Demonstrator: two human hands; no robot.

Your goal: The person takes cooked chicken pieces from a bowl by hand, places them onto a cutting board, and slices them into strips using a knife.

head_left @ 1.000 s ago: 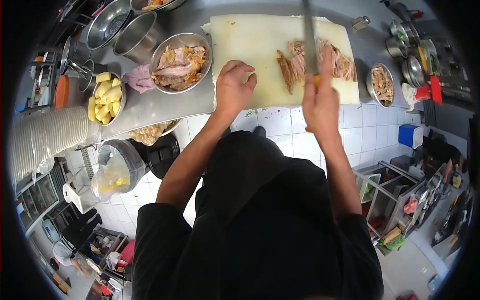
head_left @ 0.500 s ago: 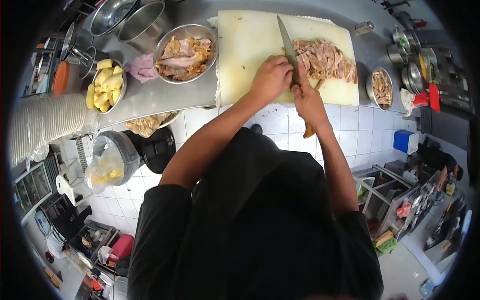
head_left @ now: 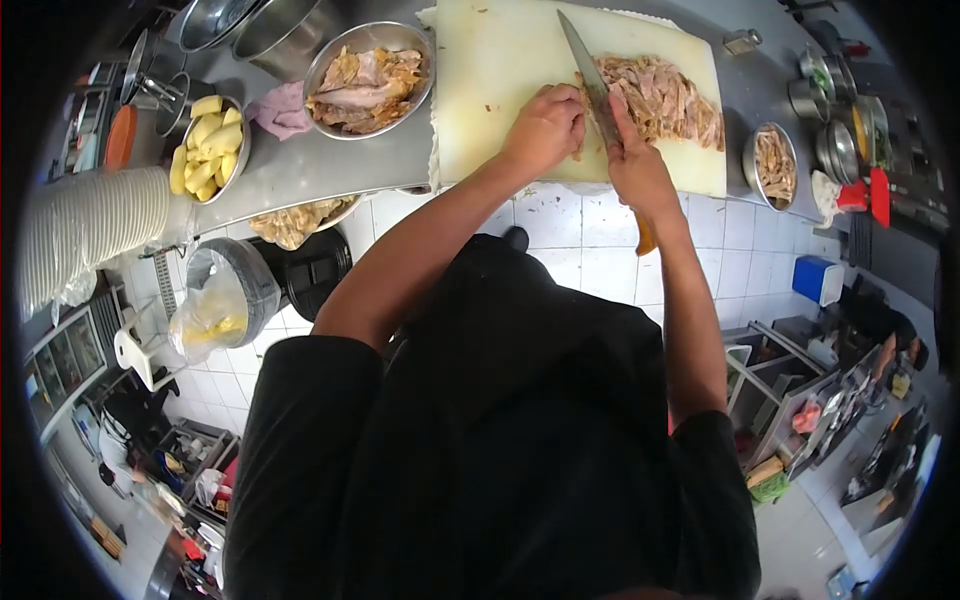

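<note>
My right hand (head_left: 642,172) grips a long knife (head_left: 597,85) with a yellow-brown handle, its index finger laid along the blade. The tip points to the far side of the white cutting board (head_left: 487,65). Left of the blade, my left hand (head_left: 546,130) rests on the board with fingers curled, and small bits of meat show at its fingertips. What lies under those fingers is mostly hidden. Against the blade's right side is a heap of sliced cooked meat (head_left: 662,100).
Left of the board stands a metal bowl (head_left: 421,85) of larger meat pieces, with a pink cloth (head_left: 281,110) and a bowl of peeled potatoes (head_left: 208,158) beyond. A small bowl of sliced meat (head_left: 775,170) sits at right. Below the counter is a lined bin (head_left: 232,290).
The knife and my right hand have shifted right, away from my left fingers, and the sliced heap sits slightly farther right. The whole view has also shifted a little.
</note>
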